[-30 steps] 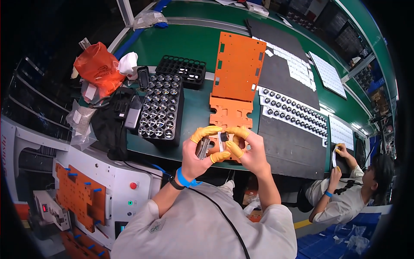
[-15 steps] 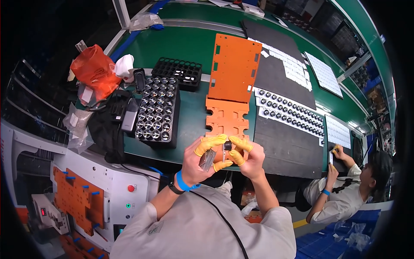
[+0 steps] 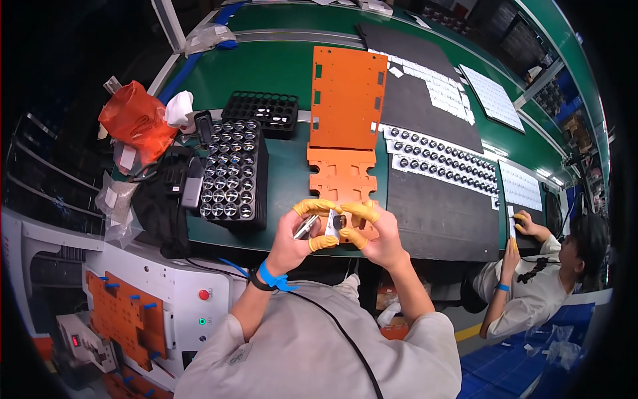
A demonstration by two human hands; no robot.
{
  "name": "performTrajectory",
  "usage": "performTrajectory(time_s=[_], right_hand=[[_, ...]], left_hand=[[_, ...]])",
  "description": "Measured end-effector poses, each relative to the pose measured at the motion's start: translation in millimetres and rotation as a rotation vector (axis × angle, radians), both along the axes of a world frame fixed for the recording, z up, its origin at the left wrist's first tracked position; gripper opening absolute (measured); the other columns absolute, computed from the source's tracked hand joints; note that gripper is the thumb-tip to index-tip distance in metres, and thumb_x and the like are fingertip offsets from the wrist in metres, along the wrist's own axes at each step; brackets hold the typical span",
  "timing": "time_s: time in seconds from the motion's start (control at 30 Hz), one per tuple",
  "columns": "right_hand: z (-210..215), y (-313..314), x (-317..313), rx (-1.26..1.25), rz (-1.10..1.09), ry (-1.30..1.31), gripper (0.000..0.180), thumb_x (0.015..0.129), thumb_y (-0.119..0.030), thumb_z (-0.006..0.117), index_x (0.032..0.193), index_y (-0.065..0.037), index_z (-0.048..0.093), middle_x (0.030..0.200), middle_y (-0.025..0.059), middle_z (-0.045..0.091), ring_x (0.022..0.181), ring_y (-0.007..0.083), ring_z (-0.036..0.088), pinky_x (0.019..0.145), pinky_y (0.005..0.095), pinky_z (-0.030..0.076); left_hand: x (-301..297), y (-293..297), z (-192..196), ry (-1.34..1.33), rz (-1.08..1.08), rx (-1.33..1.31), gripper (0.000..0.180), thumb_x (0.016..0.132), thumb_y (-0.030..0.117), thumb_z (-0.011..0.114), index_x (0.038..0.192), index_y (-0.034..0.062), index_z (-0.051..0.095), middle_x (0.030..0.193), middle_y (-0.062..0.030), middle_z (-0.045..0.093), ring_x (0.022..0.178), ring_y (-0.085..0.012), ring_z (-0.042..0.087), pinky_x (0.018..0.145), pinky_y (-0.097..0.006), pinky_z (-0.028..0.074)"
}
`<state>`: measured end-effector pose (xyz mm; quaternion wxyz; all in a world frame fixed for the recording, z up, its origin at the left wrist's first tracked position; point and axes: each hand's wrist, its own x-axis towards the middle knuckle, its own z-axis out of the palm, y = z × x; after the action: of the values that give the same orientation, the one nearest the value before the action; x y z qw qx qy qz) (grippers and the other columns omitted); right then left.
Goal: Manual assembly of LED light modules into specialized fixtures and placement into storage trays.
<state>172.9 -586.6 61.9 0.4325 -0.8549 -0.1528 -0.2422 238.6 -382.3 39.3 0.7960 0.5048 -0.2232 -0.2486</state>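
Trays [image 3: 262, 193] stacked near the green surface's [image 3: 287, 199] left edge hold shiny round parts. Next over I've got the left hand [image 3: 288, 234], silvery flat piece [image 3: 306, 227] tucked in its crook, fingertips pinching a small white piece [image 3: 330, 229]. Dark round part [image 3: 340, 222] is up above the surface's near edge, touching the white bit or just beside it, can't tell; the right hand [image 3: 385, 237] pinches it, thumb against fingers. I'd call this step fitting those two together, and imo the next move calls for steady grips and tiny finger adjustments. Further right, similar parts [image 3: 442, 164] run across a black mat [image 3: 432, 226], left edge to right.
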Motion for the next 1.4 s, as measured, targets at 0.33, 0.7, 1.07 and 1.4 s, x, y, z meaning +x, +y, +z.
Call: performTrajectory(time_s=[0.33, 0.7, 1.07, 1.4], right_hand=[[-6, -9, 6, 0.035, 0.013, -0.101, 0.036, 0.077, -0.010, 0.081, 0.112, -0.005, 0.073, 0.106, 0.0108, 0.067, 0.100, 0.0295, 0.061, 0.091, 0.0406, 0.049], [-73, -134, 87, -0.064, -0.497, 0.583, 0.032, 0.095, -0.026, 0.072, 0.095, 0.006, 0.074, 0.069, 0.0164, 0.066, 0.060, 0.0235, 0.060, 0.060, 0.0400, 0.046], [-63, -129, 104, 0.019, -0.273, 0.865, 0.032, 0.094, -0.024, 0.069, 0.084, 0.006, 0.074, 0.062, 0.0063, 0.062, 0.061, 0.0104, 0.055, 0.057, 0.0345, 0.044], [-11, -106, 133, -0.798, -0.470, 0.788, 0.037, 0.083, -0.034, 0.080, 0.084, 0.002, 0.074, 0.082, 0.0196, 0.074, 0.075, 0.0344, 0.073, 0.064, 0.0445, 0.057]], left_hand=[[-11, -34, -29, 0.909, -0.464, -0.513, 0.049, 0.103, 0.052, 0.054, 0.131, 0.0122, 0.057, 0.109, -0.0035, 0.062, 0.073, -0.0103, 0.050, 0.053, -0.022, 0.039], [0, -32, -40, 0.879, -0.268, -0.274, 0.048, 0.108, 0.045, 0.048, 0.118, 0.0002, 0.062, 0.107, -0.0113, 0.067, 0.067, -0.0110, 0.046, 0.048, -0.022, 0.036], [3, -18, -42, 0.853, -0.199, -0.320, 0.036, 0.106, 0.033, 0.051, 0.113, 0.0002, 0.064, 0.102, -0.0103, 0.064, 0.070, -0.0125, 0.049, 0.052, -0.024, 0.038], [-5, -14, -32, 0.922, -0.156, -0.446, 0.041, 0.084, 0.000, 0.053, 0.125, 0.0022, 0.055, 0.110, -0.0125, 0.056, 0.093, -0.0241, 0.053, 0.078, -0.034, 0.045]])
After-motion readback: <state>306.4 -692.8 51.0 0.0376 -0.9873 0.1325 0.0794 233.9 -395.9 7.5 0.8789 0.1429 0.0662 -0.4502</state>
